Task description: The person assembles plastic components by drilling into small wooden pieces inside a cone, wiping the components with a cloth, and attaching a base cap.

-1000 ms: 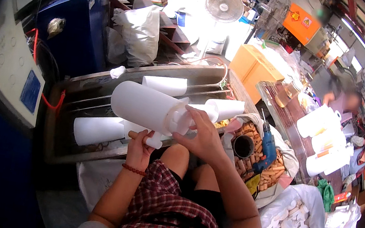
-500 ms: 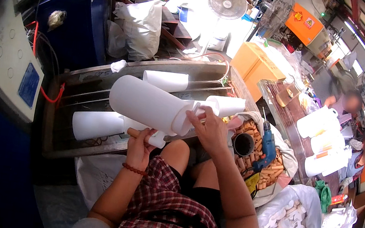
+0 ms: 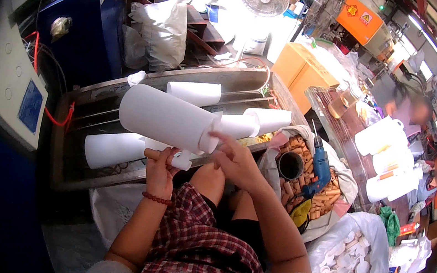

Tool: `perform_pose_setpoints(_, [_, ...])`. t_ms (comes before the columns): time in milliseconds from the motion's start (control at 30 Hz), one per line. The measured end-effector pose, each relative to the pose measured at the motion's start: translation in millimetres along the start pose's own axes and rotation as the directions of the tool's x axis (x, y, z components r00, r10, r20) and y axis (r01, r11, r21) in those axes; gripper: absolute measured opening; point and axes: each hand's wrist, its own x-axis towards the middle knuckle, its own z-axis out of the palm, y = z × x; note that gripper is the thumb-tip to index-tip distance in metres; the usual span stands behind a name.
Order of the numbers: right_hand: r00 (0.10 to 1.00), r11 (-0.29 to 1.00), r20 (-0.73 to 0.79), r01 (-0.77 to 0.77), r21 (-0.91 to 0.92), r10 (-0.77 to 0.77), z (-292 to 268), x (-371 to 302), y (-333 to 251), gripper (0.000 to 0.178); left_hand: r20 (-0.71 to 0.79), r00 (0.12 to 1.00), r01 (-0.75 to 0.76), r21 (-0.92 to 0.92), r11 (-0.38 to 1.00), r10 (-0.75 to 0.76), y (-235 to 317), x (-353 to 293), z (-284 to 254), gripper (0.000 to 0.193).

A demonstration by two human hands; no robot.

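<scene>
A large white plastic cylinder (image 3: 162,116), shaped like a jug, hangs tilted over the wooden-sided trough, its narrower end towards my right hand. Below it, my left hand (image 3: 159,177) is closed round a tan handle (image 3: 152,154) with a white end piece (image 3: 181,161). The handle lies close under the cylinder; where the two join is hidden. My right hand (image 3: 239,164) is at the cylinder's right end, index finger stretched to the rim and fingers apart. I see nothing held in it.
More white cylinders (image 3: 194,93) lie in the trough (image 3: 61,164). At my right are a sack of tan tubes (image 3: 327,199), a blue drill (image 3: 319,170), a dark cup (image 3: 290,165) and a clear bag of white discs (image 3: 346,260). White jugs (image 3: 383,140) lie on the table beyond.
The cylinder has shifted a little to the left with my left hand. My right hand has loosened from its rim, its fingers now more spread.
</scene>
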Motion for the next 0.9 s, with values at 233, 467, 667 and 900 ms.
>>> perform_pose_setpoints(233, [0.976,0.773,-0.152,0.025,-0.634,-0.156,2.0,-5.9,32.9,0.052,0.008,0.999,0.04,0.005,0.999,-0.041,-10.5,0.5,-8.3,0.018])
perform_pose_setpoints(467, [0.952,0.884,0.048,-0.299,0.36,0.303,21.8,-18.5,58.5,0.044,0.132,0.899,-0.435,0.394,0.81,0.418,-27.4,2.0,-16.6,0.019])
perform_pose_setpoints(667, [0.871,0.808,0.32,-0.474,0.349,0.373,17.9,-53.4,50.0,0.041,0.173,0.978,-0.179,0.426,0.887,0.114,0.5,0.3,-6.5,0.024])
perform_pose_setpoints(900, [0.693,0.716,-0.35,-0.346,0.606,0.63,-101.9,-160.3,99.0,0.025,0.415,0.601,0.209,0.743,0.636,-0.683,16.7,14.5,-28.5,0.034])
